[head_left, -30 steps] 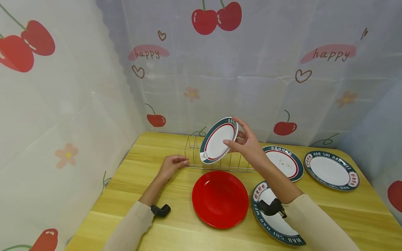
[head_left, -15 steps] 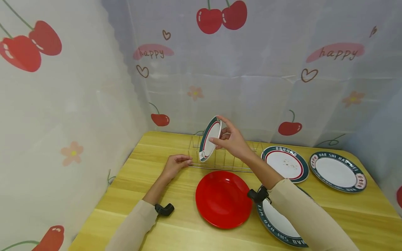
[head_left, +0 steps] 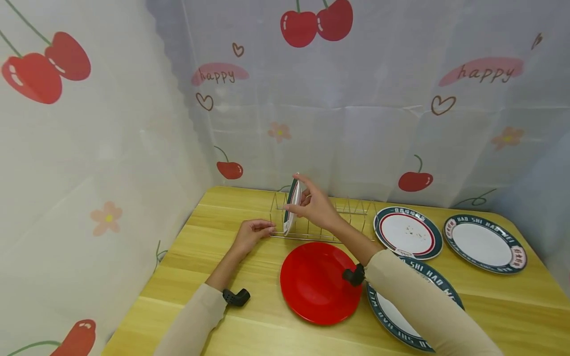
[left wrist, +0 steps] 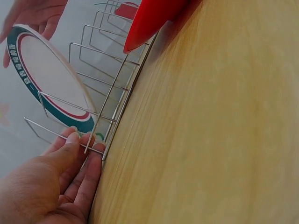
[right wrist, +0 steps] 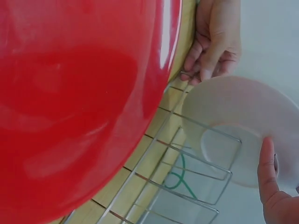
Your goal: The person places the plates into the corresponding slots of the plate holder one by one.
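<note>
My right hand [head_left: 317, 206] pinches a small white plate [head_left: 291, 210] with a green and red rim. The plate stands nearly upright, edge-on to me, at the left end of a wire dish rack [head_left: 320, 239]. In the right wrist view the plain underside of the plate [right wrist: 247, 107] shows, with a fingertip against it. My left hand [head_left: 251, 236] grips the front left corner of the rack. Its thumb and fingers close around the wire in the left wrist view, near the plate's lower edge [left wrist: 77, 122].
A red plate [head_left: 318, 284] lies in front of the rack. To its right is a large green-rimmed plate [head_left: 392, 311], partly under my right forearm. A speckled round plate [head_left: 407, 232] and an oval plate [head_left: 483, 244] lie at the right. A patterned curtain [head_left: 338, 128] hangs behind.
My right hand has moved left and slightly down with the small plate, turning it from face-on to edge-on and lowering it into the rack's left end. My left hand stays on the rack corner.
</note>
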`<state>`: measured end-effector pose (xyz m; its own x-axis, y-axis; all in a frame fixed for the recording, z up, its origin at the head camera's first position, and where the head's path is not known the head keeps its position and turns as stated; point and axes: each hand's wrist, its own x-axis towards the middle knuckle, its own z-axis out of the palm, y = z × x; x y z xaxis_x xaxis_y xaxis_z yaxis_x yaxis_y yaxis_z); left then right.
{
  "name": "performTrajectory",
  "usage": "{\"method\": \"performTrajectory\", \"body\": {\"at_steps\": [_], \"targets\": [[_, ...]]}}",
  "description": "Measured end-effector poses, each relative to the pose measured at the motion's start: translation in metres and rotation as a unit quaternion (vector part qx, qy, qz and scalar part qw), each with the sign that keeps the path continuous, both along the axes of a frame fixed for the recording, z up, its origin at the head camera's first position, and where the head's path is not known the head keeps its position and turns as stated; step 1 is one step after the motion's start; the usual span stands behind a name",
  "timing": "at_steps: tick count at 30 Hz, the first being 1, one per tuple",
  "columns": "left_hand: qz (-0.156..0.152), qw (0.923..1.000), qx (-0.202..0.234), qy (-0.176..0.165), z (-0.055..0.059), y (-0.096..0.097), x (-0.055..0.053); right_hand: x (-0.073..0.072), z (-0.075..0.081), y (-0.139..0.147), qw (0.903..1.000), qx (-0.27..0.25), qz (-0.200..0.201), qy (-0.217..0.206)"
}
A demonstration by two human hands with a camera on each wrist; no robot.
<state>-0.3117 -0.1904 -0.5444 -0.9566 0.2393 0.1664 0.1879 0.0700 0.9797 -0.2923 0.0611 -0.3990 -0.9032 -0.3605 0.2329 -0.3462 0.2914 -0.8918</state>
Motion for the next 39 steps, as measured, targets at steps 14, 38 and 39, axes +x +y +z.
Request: {"method": "performTrajectory", "body": {"at_steps": [14, 38, 39], "targets": [[-0.003, 1.0, 0.005, 0.007, -0.001, 0.001, 0.001, -0.005, -0.012, -0.003, 0.9998, 0.018, -0.009, -0.004], [0.007, 0.9999, -0.01, -0.002, -0.001, 0.001, 0.001, 0.07, 0.018, 0.085, 0.9992, -0.001, 0.005, -0.039], [0.006, 0.9999, -0.01, -0.002, -0.001, 0.001, 0.0, 0.074, 0.019, 0.089, 0.9994, 0.0, -0.001, -0.036]]}}
